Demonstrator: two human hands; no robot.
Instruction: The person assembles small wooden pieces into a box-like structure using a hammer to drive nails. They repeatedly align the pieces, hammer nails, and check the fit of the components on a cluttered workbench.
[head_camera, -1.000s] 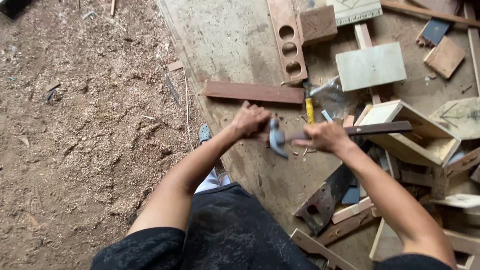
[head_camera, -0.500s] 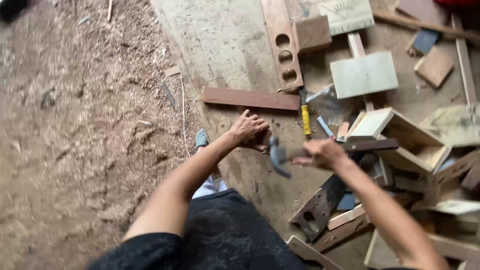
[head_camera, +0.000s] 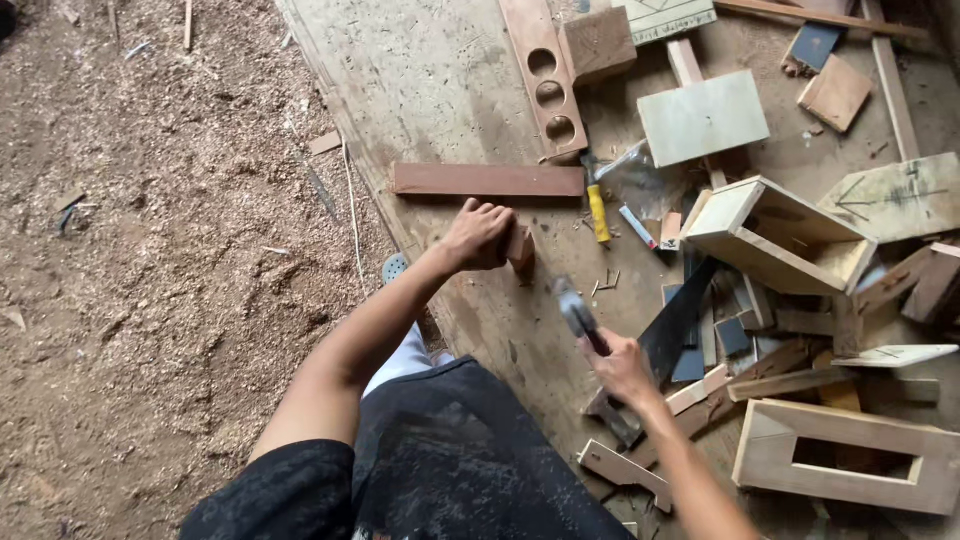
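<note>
My left hand grips a small reddish wooden block that stands on the plywood floor sheet. A hammer is held by its handle in my right hand, its metal head raised a short way right of and below the block, not touching it. A long reddish wooden strip lies flat just beyond my left hand.
An open wooden box, a handsaw, a board with three round holes, a yellow-handled tool, a slotted wooden frame and several offcuts crowd the right side. Sawdust covers the ground to the left.
My right hand has drawn the hammer down and back toward me, away from the block. My left hand has stayed on the block.
</note>
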